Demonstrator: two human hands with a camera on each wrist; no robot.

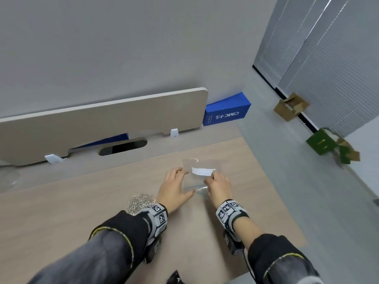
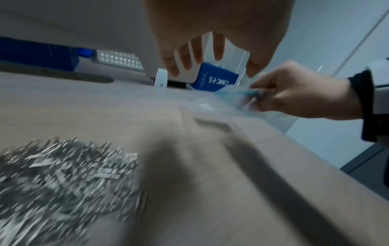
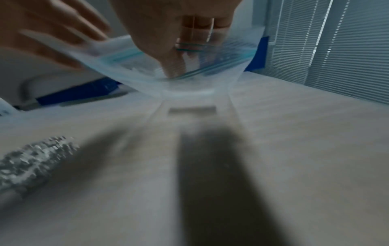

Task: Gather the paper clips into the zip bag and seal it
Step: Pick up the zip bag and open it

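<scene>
A clear zip bag [image 1: 202, 169] with a white label and a blue zip strip lies on the wooden desk. My right hand [image 1: 209, 181] pinches its near, zip-strip edge and lifts that edge off the desk. The right wrist view shows the thumb and fingers [image 3: 174, 55] closed on the bag [image 3: 147, 78]. My left hand [image 1: 185, 182] hovers at the bag's left side with fingers spread and holds nothing; whether it touches the bag is unclear. A heap of silver paper clips [image 1: 139, 202] sits on the desk just left of my left wrist, blurred in the left wrist view [image 2: 63, 174].
A beige divider panel [image 1: 102, 121] stands along the desk's far edge, with a dark cable slot [image 1: 123, 149] in front of it. A blue box [image 1: 227, 110] leans behind the panel's right end. The desk's right edge [image 1: 272, 181] runs close to the bag. Cardboard boxes [image 1: 291, 106] lie on the floor.
</scene>
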